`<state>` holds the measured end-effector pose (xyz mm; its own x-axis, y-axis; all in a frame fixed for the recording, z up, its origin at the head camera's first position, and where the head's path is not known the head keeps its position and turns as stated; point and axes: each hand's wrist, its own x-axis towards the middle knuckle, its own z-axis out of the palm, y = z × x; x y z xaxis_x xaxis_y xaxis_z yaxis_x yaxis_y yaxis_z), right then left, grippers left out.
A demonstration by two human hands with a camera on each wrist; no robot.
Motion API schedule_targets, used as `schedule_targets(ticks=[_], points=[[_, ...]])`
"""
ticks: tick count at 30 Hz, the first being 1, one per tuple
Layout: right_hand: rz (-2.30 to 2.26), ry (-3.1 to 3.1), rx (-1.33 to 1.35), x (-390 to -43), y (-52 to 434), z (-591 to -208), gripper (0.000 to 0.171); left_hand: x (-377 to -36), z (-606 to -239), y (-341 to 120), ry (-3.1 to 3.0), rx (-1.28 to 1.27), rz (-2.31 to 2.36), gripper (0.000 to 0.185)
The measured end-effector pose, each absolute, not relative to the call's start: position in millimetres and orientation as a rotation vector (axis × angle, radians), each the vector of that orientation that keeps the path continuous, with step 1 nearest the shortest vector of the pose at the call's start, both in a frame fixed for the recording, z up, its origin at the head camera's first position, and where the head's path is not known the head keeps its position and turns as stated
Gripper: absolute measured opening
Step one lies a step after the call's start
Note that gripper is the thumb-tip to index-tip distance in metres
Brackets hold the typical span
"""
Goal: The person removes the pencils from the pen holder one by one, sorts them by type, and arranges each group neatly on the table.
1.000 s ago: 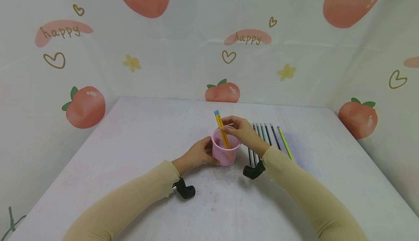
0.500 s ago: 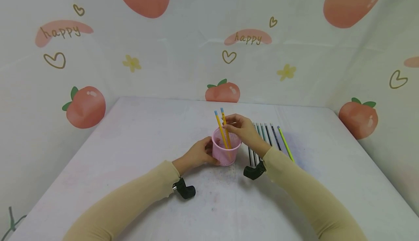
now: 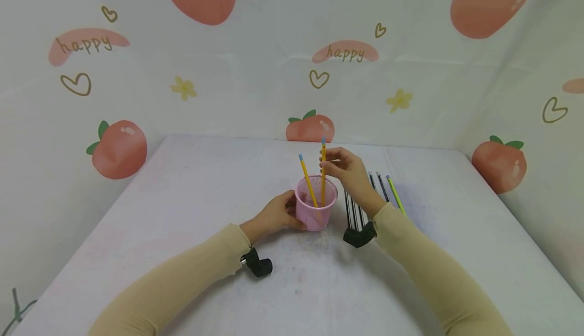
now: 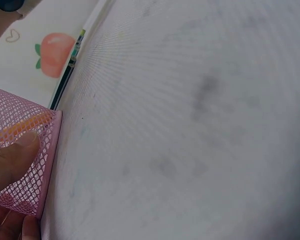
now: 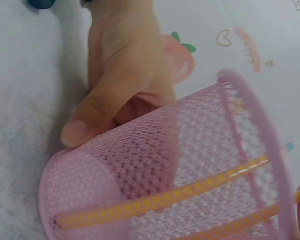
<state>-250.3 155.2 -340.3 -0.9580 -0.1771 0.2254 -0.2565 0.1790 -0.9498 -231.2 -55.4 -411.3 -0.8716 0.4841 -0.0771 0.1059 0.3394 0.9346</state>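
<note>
A pink mesh cup (image 3: 315,209) stands on the white table (image 3: 182,214). My left hand (image 3: 277,215) grips its left side; the thumb (image 4: 12,157) presses on the mesh (image 4: 20,135), and the hand (image 5: 117,85) shows behind the cup (image 5: 190,180) in the right wrist view. One yellow pencil (image 3: 307,184) leans inside the cup. My right hand (image 3: 347,170) pinches a second yellow pencil (image 3: 323,174) near its top, holding it upright with its lower end inside the cup. Both pencils (image 5: 160,200) show through the mesh.
Several dark and green pencils (image 3: 378,189) lie side by side on the table right of the cup, partly hidden by my right wrist. Peach-printed cloth walls (image 3: 292,72) close in the back and both sides. Black wrist mounts (image 3: 257,265) sit under each forearm.
My right hand has risen and moved slightly right, lifting one yellow pencil upright and apart from the other, which stays leaning in the cup. The left hand has not moved.
</note>
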Motion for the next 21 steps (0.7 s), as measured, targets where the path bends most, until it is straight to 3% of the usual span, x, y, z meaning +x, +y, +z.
schedule_targets(ticks=[21], points=[[2.319, -1.681, 0.49, -246, 186, -292, 0.018, -232, -413, -56, 2.246, 0.55, 1.555, 0.07]])
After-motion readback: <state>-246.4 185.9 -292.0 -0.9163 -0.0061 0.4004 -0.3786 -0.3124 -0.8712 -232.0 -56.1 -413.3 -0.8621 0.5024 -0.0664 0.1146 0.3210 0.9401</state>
